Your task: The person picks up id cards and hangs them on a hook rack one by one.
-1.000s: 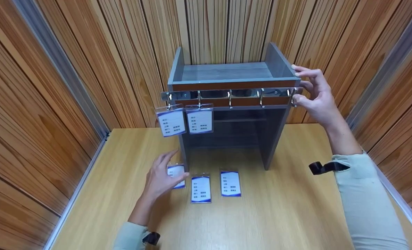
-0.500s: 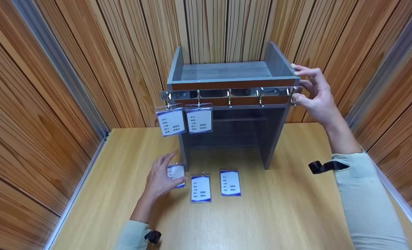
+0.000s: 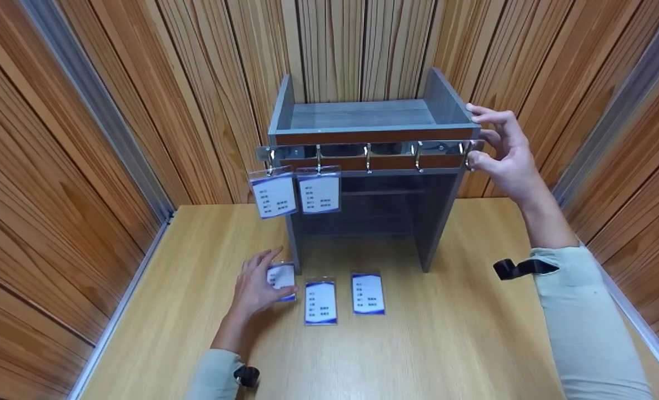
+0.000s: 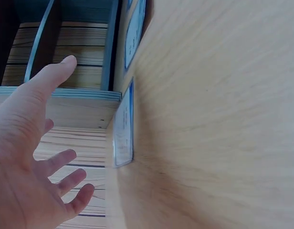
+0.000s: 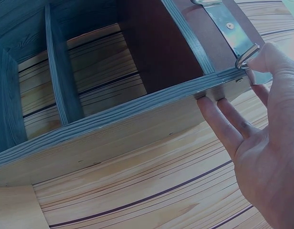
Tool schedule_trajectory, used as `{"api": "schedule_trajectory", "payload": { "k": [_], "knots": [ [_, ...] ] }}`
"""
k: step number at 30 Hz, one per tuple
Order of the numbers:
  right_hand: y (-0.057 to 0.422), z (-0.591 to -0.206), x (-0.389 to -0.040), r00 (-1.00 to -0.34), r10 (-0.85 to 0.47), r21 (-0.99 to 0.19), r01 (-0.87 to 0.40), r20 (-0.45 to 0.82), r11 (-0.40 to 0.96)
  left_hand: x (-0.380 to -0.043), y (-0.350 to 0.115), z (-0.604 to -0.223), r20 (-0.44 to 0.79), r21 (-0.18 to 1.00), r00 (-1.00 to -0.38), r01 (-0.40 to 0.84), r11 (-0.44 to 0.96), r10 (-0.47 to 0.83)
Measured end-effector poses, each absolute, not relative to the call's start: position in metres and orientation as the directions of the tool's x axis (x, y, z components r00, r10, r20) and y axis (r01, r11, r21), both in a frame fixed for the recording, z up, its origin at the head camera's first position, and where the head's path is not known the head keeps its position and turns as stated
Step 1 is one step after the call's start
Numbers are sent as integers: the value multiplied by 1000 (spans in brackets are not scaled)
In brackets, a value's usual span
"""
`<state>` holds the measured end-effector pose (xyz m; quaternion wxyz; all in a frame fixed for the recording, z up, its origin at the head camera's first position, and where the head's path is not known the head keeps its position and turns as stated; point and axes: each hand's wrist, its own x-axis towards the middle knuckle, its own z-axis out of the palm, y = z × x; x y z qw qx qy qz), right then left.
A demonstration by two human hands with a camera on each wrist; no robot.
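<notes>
My left hand (image 3: 258, 286) is spread around a badge card (image 3: 281, 280) lying on the table, thumb and fingers apart. In the left wrist view, a gap shows between that hand (image 4: 39, 148) and the badge card (image 4: 123, 126). At the shelf's upper right front corner, my right hand (image 3: 504, 150) grips the grey shelf (image 3: 446, 205). The right wrist view has fingertips (image 5: 204, 102) against the side panel and the thumb beside the end hook (image 5: 245, 57). Two badge cards hang on the left hooks, one at the end (image 3: 274, 194), the other beside it (image 3: 319, 193).
Two more badge cards lie flat on the table, a middle one (image 3: 320, 303) and a right one (image 3: 368, 293). A metal hook rail (image 3: 388, 149) crosses the shelf's front. Wood-panelled walls (image 3: 329, 44) enclose the table (image 3: 396, 355) on several sides.
My left hand has dipped slightly over the left badge card on the table, its thumb shifting a little down and left. The right hand and the hanging cards stay put.
</notes>
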<state>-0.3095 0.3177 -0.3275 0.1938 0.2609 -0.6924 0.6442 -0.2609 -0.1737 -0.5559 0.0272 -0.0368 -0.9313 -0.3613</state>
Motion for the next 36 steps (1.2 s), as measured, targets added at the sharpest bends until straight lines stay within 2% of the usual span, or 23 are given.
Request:
{"api": "schedule_trajectory", "payload": {
  "k": [8, 21, 36],
  "knots": [
    [317, -328, -308, -790, -128, -794, -608, 600, 31, -267, -176, -566, 41, 673, -999, 25, 739, -3],
    [318, -327, -308, -790, -127, -793, -608, 600, 37, -271, -179, -579, -12, 667, -1000, -19, 744, -16],
    [317, -326, -307, -787, -127, -793, -610, 604, 12, -277, -176, -584, -15, 643, -998, -56, 764, -61]
  ]
}}
